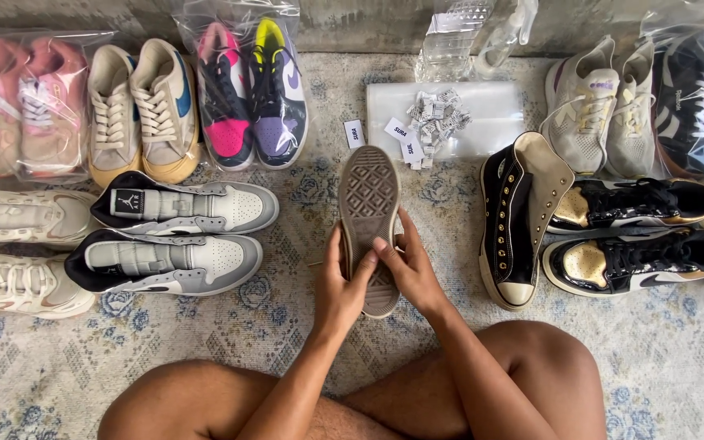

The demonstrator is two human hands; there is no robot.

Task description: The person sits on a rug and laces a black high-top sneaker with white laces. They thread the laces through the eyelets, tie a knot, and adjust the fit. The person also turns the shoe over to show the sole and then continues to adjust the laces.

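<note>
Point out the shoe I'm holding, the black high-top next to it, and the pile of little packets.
Held shoe (368, 204), head view, on its grey sole.
Black high-top (508, 228), head view, on its side panel.
Packet pile (433, 118), head view, at its middle.

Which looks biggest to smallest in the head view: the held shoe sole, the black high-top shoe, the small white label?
1. Black high-top shoe
2. Held shoe sole, slightly smaller, though perhaps nearer the camera, so unsure
3. Small white label

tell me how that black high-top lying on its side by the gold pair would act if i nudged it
The black high-top already lies on its side, so it would probably slide on the rug rather than tip. Its tall unlaced collar looks floppy. The glossy upper may feel slippery.
</note>
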